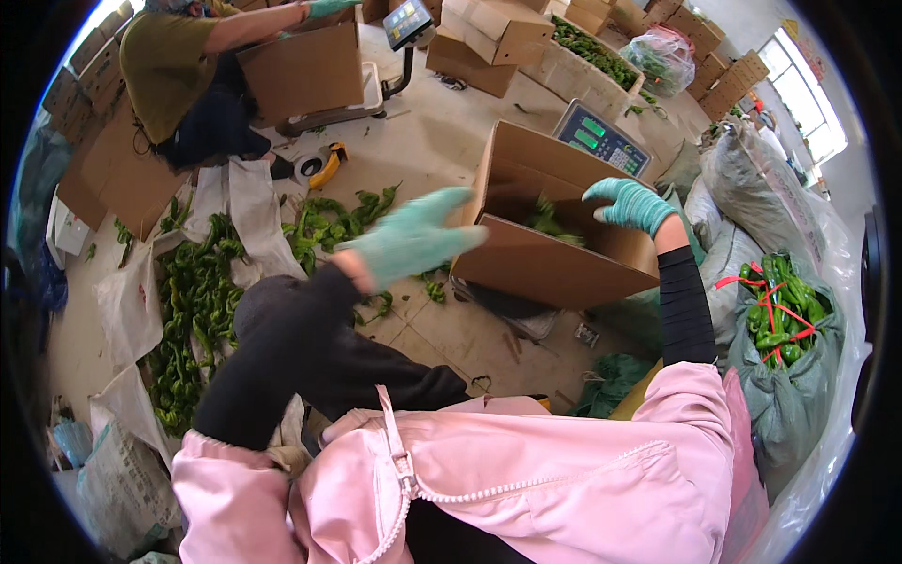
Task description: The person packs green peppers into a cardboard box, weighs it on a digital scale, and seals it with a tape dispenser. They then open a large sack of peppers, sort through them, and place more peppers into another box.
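My left hand [416,240], in a green glove and blurred, is held palm-flat with its fingers apart and nothing in it, left of an open cardboard box [550,261]. Over the box's right side is my right hand [631,204], gloved too, its fingers apart and curled, holding nothing that I can see. Inside the box, some green peppers [553,222] show as a blur. The box stands on a platform scale, whose lit display [599,137] is behind it. A pile of long green peppers [194,310] lies on white sacking to the left, with more peppers [338,222] on the floor nearby.
At the upper left a co-worker [169,70] crouches by another cardboard box [303,74] on a scale. A yellow tape dispenser [328,166] lies on the floor. Full sacks [761,190] and a green bag of peppers [789,381] line the right. A foam crate [578,74] stands beyond the display.
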A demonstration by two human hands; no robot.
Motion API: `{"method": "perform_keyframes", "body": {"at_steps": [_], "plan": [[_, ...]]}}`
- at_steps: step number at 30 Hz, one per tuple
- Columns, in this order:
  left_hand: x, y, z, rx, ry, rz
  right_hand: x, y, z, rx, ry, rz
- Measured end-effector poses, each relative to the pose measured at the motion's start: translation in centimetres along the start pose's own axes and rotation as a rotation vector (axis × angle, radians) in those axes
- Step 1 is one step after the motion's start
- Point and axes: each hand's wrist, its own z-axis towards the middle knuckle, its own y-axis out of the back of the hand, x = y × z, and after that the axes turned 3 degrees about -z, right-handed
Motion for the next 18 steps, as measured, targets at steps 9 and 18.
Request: {"method": "perform_keyframes", "body": {"at_steps": [9, 18], "plan": [[9.3, 19.7, -31.5, -0.631, -0.109, -0.471, 9.5, 2.3, 1.8, -0.336, -0.098, -0.318], [16.7, 16.4, -57.1, -1.417, -0.051, -0.777, 32.8, -10.8, 16.9, -0.059, 0.472, -0.068]]}}
